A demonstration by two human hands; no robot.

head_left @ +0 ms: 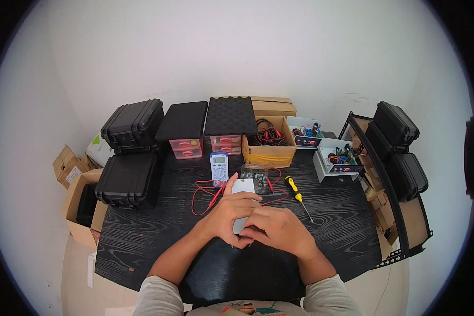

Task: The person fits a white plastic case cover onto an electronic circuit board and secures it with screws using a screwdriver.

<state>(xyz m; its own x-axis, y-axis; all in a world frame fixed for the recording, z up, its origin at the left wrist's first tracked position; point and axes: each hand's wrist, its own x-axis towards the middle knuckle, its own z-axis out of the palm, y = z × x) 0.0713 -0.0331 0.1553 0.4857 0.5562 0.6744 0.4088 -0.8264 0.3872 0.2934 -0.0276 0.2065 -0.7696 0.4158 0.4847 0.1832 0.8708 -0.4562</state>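
Note:
My left hand (pixel 228 215) is wrapped round a flat, white-grey rectangular case (pixel 243 185), held above the table's near part. My right hand (pixel 280 226) is closed at the near end of that case, its fingertips bunched against it; anything small between them is hidden. Just beyond the case lies a dark circuit board (pixel 259 176) on the table. A blue-rimmed white multimeter (pixel 219 164) rests to its left, with red probe leads (pixel 196 196) curling over the tabletop. To the right of my hands is a yellow-handled screwdriver (pixel 298 198), its shaft pointing toward me.
A cardboard box of cables (pixel 269 155) stands at the back, beside red-fronted drawer units (pixel 187 149). Black hard cases (pixel 126 181) are stacked at left. Two white electronics enclosures (pixel 334 167) sit right of the box. A black shelf rack (pixel 400 226) borders the right edge.

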